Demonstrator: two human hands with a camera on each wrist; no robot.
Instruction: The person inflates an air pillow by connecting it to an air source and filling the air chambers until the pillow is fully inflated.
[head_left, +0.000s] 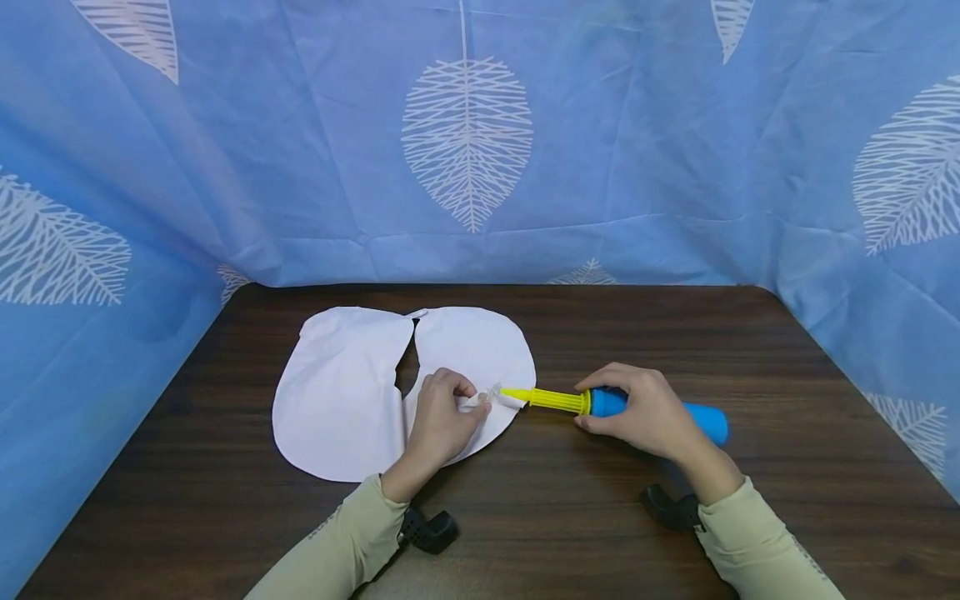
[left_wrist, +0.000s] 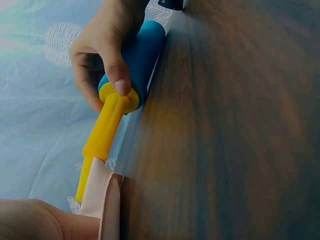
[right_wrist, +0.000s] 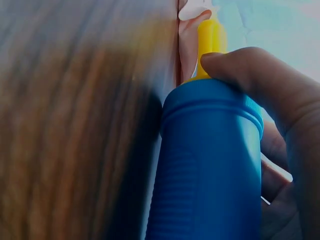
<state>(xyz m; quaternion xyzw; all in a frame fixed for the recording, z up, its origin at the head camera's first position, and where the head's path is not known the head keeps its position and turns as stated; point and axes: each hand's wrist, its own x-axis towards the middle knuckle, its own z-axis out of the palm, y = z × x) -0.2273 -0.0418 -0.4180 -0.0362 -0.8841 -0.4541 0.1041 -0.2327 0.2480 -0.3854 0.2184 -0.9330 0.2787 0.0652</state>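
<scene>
A flat white two-lobed inflatable (head_left: 337, 392) lies on the table, its lobes joined at the top with a gap between. My left hand (head_left: 442, 421) pinches the right lobe between thumb and fingers, beside a small clear valve (head_left: 495, 392). At that valve sits the tapered yellow nozzle (head_left: 558, 401) of a blue hand pump (head_left: 708, 422); how deep the tip goes is too small to tell. My right hand (head_left: 645, 412) grips the pump's blue body (right_wrist: 210, 165) near its front end. In the right wrist view the thumb lies by the nozzle's base.
The dark wooden table (head_left: 787, 400) has its far edge beyond the inflatable. Blue cloth (head_left: 600, 125) with white leaf prints hangs behind and along both sides. Black wrist devices (head_left: 431, 532) are worn below both hands.
</scene>
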